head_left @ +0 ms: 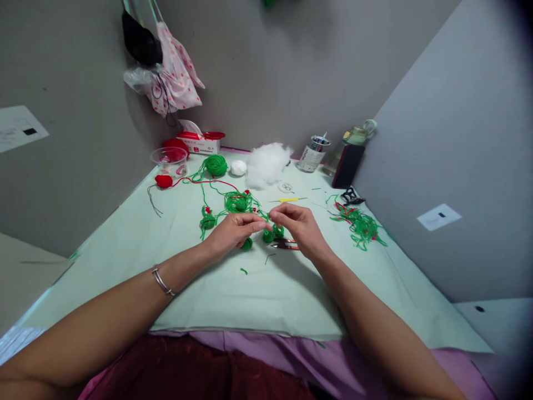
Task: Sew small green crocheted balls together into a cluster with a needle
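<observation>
Head view: both hands (237, 229) (298, 223) pinched, fingertips (262, 225) nearly meeting over green yarn pieces (268, 236); held thing unclear.

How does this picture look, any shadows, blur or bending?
Head view: the right edge falls into dark blur; head view: a soft shadow lies on the table below the right hand; head view: the right wall seems stretched by wide-angle distortion.
</observation>
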{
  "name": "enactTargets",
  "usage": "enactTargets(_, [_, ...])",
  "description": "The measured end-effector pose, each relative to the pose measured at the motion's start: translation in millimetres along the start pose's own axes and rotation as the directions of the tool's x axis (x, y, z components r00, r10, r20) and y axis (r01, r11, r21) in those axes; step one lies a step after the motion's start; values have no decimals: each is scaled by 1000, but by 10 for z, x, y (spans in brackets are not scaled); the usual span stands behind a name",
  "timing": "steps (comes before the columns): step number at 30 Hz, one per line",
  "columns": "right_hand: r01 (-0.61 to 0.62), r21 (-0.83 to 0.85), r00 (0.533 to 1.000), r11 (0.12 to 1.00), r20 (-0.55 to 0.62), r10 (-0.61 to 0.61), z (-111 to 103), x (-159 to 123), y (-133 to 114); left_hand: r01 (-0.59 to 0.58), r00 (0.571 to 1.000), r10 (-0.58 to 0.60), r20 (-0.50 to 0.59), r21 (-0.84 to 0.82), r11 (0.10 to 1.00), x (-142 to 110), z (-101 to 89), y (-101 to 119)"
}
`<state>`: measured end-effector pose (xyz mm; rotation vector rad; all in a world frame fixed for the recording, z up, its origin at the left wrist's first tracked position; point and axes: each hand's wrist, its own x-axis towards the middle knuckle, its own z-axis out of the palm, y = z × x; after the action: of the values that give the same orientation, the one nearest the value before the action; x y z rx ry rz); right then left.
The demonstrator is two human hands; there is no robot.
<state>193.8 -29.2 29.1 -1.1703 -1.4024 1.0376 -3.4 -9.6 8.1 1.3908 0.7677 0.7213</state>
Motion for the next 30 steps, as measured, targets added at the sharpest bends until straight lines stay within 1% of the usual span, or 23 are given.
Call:
enactTargets(4, [69, -22, 986, 997, -152, -71, -89, 39, -26, 14, 1000, -14, 9, -19, 1000, -13, -2, 10])
enactTargets(6, [59, -21, 984, 998, -165, -62, -131, 57, -21, 14, 1000, -14, 10, -5, 1000, -12, -5, 9])
enactTargets(8, [48, -21, 987, 999, -154, -51, -152, 68, -10, 9, 1000, -9, 7, 13, 1000, -7, -9, 2])
enactTargets(11, [88, -58, 975, 994, -199, -98, -177, 79, 9, 12, 1000, -12, 3, 12, 1000, 3, -16, -12])
enactTargets(13, [144, -135, 945, 980, -275, -177, -214, 91, 20, 18, 1000, -18, 6, 9, 1000, 4, -20, -13])
enactTargets(16, [204, -286, 881, 936, -363, -303, -297, 117, 33, 11, 1000, -12, 17, 12, 1000, -1, -23, 4])
enactTargets(18, [225, -353, 855, 908, -375, -358, -342, 132, 38, 9, 1000, -9, 26, 4, 1000, -6, -21, 21])
enactTargets(20, [237, -374, 842, 897, -381, -381, -365, 140, 39, 11, 999, -9, 38, -33, 999, -10, -16, 37])
enactTargets(23, [232, -352, 828, 907, -418, -374, -372, 145, 35, 4, 999, 1, 50, -101, 995, -14, -6, 49])
enactTargets(25, [222, -327, 818, 919, -449, -358, -371, 147, 29, 6, 999, 0, 52, -112, 994, -15, -3, 51])
enactTargets(28, [232, -251, 813, 940, -479, -329, -382, 147, 8, 4, 1000, -2, 24, -88, 996, -13, -17, 60])
enactTargets(30, [268, -158, 829, 950, -466, -311, -396, 139, -18, -33, 999, 32, -10, -40, 999, -9, -38, 81])
